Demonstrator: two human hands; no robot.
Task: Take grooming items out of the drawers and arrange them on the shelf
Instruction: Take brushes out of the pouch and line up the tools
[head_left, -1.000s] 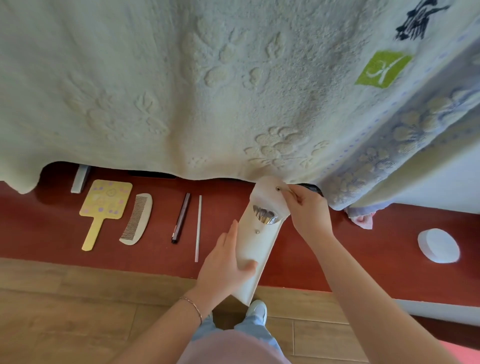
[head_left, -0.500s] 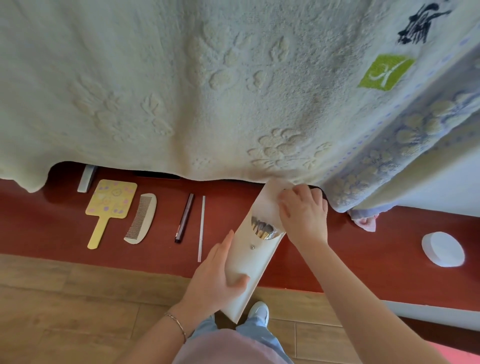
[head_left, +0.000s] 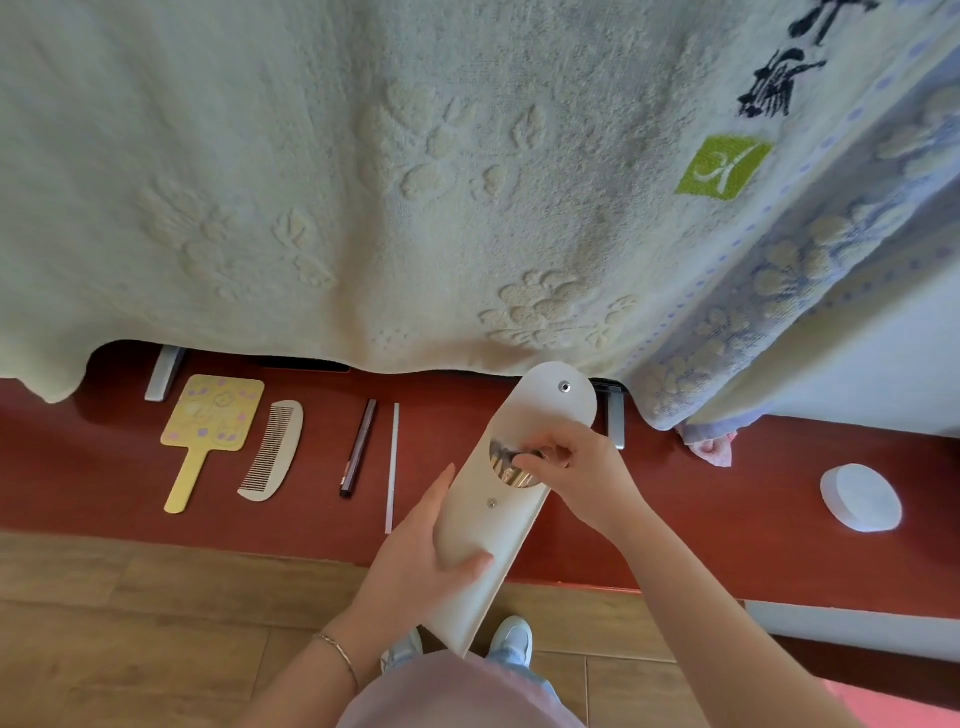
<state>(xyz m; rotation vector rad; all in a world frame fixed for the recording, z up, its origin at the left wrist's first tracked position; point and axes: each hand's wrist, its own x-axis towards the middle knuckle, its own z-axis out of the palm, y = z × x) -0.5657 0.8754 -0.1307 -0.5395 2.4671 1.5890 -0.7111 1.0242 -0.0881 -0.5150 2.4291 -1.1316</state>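
Our right hand (head_left: 582, 470) reaches into the open mouth of the white pouch (head_left: 498, 514), its fingertips curled and pinched on the metal tools (head_left: 511, 470) bunched inside. Our left hand (head_left: 421, 558) cups the lower half of the pouch, thumb across the front and fingers behind. The pouch hangs in the air over the front edge of the red shelf (head_left: 727, 525), to the right of the items already laid out.

We see a few risks from here. The tools sit close together, so pulling on one could drag the others out with it and scatter them on the shelf or the wooden floor below. The pouch is held by one hand alone and low down; a hard tug at the mouth could tip it or slide it through our grip.

The long axis of the pouch runs diagonally, from its closed end near our body at lower left up to the rounded flap (head_left: 558, 395) at upper right, so its mouth points away from us toward the towel (head_left: 363, 182). The mirror (head_left: 208, 426), comb (head_left: 275, 449), dark pencil (head_left: 358, 447) and white stick (head_left: 393, 462) lie roughly parallel, lengthwise front to back on the shelf.
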